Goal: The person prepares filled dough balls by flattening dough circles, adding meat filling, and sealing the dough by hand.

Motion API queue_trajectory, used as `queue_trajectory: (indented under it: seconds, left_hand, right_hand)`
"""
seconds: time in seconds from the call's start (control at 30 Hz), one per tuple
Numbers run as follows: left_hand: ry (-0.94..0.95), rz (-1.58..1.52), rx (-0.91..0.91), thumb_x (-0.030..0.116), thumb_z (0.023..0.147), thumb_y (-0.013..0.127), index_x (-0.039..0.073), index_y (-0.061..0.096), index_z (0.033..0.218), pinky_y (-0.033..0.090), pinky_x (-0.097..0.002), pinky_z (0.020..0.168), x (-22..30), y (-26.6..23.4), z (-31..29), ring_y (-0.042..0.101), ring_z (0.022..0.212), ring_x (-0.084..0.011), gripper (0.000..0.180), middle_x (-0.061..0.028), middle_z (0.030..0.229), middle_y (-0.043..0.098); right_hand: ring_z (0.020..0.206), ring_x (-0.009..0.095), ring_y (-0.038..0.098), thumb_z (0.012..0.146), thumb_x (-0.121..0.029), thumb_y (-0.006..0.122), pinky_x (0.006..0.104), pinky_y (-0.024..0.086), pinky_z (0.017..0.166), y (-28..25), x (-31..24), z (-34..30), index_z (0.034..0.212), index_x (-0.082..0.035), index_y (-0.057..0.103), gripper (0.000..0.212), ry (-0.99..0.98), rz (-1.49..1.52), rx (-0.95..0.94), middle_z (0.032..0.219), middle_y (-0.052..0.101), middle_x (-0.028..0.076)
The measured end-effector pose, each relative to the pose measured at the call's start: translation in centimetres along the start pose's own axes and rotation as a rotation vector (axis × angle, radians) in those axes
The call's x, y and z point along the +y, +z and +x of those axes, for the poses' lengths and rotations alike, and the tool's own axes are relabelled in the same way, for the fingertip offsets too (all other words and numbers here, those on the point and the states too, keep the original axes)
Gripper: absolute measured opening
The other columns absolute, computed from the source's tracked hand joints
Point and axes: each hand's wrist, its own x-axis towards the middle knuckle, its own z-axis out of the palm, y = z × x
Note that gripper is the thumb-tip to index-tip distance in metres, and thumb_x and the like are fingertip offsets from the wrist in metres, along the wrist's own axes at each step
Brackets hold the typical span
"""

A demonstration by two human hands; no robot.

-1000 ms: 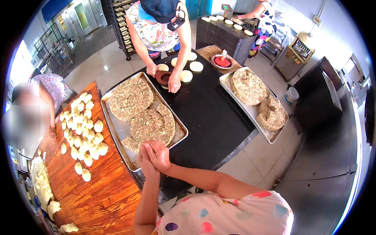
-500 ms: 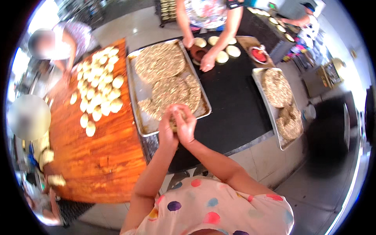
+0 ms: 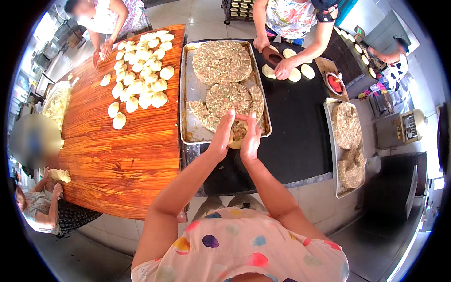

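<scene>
Between my two palms sits a round of pale dough (image 3: 233,144) with chopped, brownish meat-like filling (image 3: 239,129) showing on top. My left hand (image 3: 222,137) presses its left side, and my right hand (image 3: 251,139) cups the right, both with fingers pointing away from me. They are at the near edge of a metal tray (image 3: 183,110). Two large mounds of the same filling lie on it: a rounded far mound (image 3: 221,61) and a partly broken-up near mound (image 3: 228,99).
Left, a wooden table (image 3: 131,174) carries many dough pieces (image 3: 141,84). A black worktop (image 3: 296,141) lies right of the tray, and a second filling tray (image 3: 331,136) beyond it. Across, a co-worker's hand (image 3: 284,68) works near flat dough rounds and a brown bowl (image 3: 272,56). Others stand left.
My hands have parted at the top, so the filling inside the dough now shows. The whole view has shifted, with the tables appearing further right. The co-worker opposite still handles the brown bowl.
</scene>
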Motion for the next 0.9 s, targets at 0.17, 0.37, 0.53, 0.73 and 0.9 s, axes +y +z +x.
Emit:
queue_trajectory:
  seconds: [0.17, 0.37, 0.53, 0.73, 0.9]
  left_hand:
    - [0.053, -0.351, 0.028, 0.053, 0.100, 0.045, 0.007, 0.053, 0.120, 0.049, -0.0315, 0.093, -1.2, 2.6, -3.0, 0.058, 0.109, -0.0145, 0.051, -0.0054, 0.115, 0.059]
    - [0.172, 0.107, 0.055, 0.029, 0.103, 0.050, 0.011, 0.049, 0.127, 0.048, -0.0282, 0.088, -1.6, 0.6, -2.7, 0.058, 0.103, -0.0124, 0.031, -0.0019, 0.113, 0.057]
    - [-0.205, 0.135, -0.246, 0.047, 0.101, 0.046, 0.010, 0.044, 0.135, 0.051, -0.0343, 0.093, 3.1, -1.5, -3.0, 0.059, 0.110, -0.0162, 0.050, -0.0062, 0.122, 0.057]
    - [-0.015, -0.278, -0.193, 0.054, 0.101, 0.038, 0.007, 0.049, 0.130, 0.048, -0.0372, 0.099, 0.5, 0.3, -1.7, 0.059, 0.112, -0.0198, 0.056, -0.0080, 0.119, 0.059]
    - [0.177, -0.136, 0.079, 0.036, 0.104, 0.048, 0.008, 0.055, 0.119, 0.047, -0.0271, 0.089, -1.8, 2.4, -4.2, 0.057, 0.101, -0.0104, 0.033, -0.0024, 0.107, 0.059]
  right_hand:
    - [0.083, 0.016, 0.062, 0.106, -0.043, 0.034, 0.0288, 0.049, 0.081, -0.2, 1.9, 0.5, 0.093, 0.004, 0.070, 0.060, -0.136, 0.126, 0.117, 0.095, 0.070, 0.011]
    - [0.084, 0.016, 0.063, 0.107, -0.032, 0.040, 0.0295, 0.050, 0.080, 1.0, 2.2, -1.0, 0.096, 0.003, 0.070, 0.047, -0.404, -0.270, 0.134, 0.095, 0.070, 0.009]
    - [0.131, 0.025, 0.046, 0.103, -0.058, 0.023, 0.0365, 0.030, 0.113, -2.5, 1.0, -1.0, 0.145, -0.002, 0.038, 0.072, -0.128, 0.080, -0.360, 0.146, 0.043, 0.012]
    - [0.088, 0.018, 0.063, 0.104, -0.053, 0.031, 0.0316, 0.048, 0.087, -1.4, 1.1, -0.4, 0.098, 0.004, 0.070, 0.068, -0.098, 0.140, 0.011, 0.092, 0.069, 0.010]
    - [0.082, 0.016, 0.062, 0.104, -0.046, 0.038, 0.0298, 0.049, 0.082, 0.8, 2.0, -2.0, 0.090, 0.004, 0.070, 0.062, -0.263, 0.002, 0.230, 0.085, 0.070, 0.008]
